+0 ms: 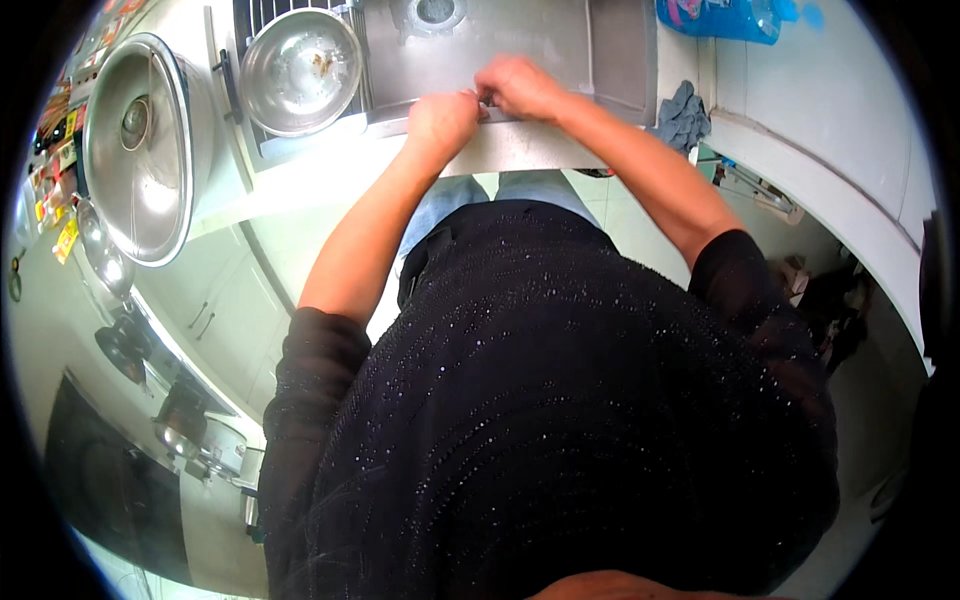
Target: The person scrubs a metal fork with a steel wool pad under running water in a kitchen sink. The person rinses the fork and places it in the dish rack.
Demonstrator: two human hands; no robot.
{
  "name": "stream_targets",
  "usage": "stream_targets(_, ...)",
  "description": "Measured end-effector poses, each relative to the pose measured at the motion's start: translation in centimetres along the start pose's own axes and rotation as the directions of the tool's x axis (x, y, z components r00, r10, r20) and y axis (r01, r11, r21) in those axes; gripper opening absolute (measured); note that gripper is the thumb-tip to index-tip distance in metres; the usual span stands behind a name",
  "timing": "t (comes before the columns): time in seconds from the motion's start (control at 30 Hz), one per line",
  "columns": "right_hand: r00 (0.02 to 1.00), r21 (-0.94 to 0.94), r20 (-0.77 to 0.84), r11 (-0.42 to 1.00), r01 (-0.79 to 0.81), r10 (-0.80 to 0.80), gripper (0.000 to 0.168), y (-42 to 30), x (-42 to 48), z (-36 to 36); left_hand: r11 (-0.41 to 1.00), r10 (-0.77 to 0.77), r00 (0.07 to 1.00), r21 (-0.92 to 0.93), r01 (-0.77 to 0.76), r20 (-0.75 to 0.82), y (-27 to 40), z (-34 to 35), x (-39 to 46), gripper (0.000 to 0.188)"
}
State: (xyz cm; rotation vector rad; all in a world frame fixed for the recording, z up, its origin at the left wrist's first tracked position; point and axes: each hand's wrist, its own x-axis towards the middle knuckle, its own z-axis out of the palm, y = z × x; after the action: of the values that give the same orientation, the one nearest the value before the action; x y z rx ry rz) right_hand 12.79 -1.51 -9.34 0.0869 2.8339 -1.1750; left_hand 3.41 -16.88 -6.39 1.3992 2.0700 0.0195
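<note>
My left hand [442,120] is curled over the front rim of a stainless steel sink [480,60]. Right beside it, my right hand [519,86] bends inward above the same rim. Their fingertips meet or nearly meet, with a small dark patch between them. Whether that patch is an object or shadow, I cannot tell, as the fingers are mostly hidden by the backs of the hands. Left of the hands, a round metal bowl [289,82] with brown residue inside rests on a rack [366,75] at the sink's left side.
A large metal pot or basin [154,195] stands on the counter [300,161] at left. A crumpled grey cloth [682,116] lies by the sink's right front corner. Behind it, a clear bottle of blue liquid [727,19] lies along the edge. A drain [435,11] is at the sink's far side.
</note>
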Motion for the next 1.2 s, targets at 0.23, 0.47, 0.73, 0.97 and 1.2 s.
stream_targets(0.23, 1.000, -0.032, 0.022, 0.999, 0.009, -0.009, 0.011, -1.0, 0.1, -0.6, 1.000, 0.016, 1.000, -0.005, -0.017, -0.020, -0.7, -0.1, 0.5, 0.038)
stream_targets(0.47, 0.996, -0.036, 0.048, 0.997, -0.068, 0.070, 0.013, 0.1, 0.7, -0.5, 1.000, 0.003, 1.000, -0.014, -0.003, 0.005, -0.7, -0.6, 0.6, 0.036)
stream_targets(0.73, 0.993, 0.021, -0.005, 0.993, -0.114, 0.114, 0.014, 0.3, 0.5, 0.7, 0.997, 0.033, 0.999, -0.066, -0.035, -0.029, -1.4, 0.2, 0.1, 0.038)
stream_targets(0.97, 0.976, -0.016, 0.040, 0.977, -0.213, 0.213, 0.011, -1.4, 0.8, -0.7, 0.998, 0.016, 1.000, -0.056, -0.017, -0.015, -0.7, -0.1, 0.6, 0.036)
stream_targets(1.2, 0.971, -0.084, 0.059, 0.971, -0.225, 0.231, 0.012, -0.6, 0.5, -0.9, 0.998, -0.033, 0.999, -0.050, 0.033, 0.001, 0.2, -0.9, 0.6, 0.036)
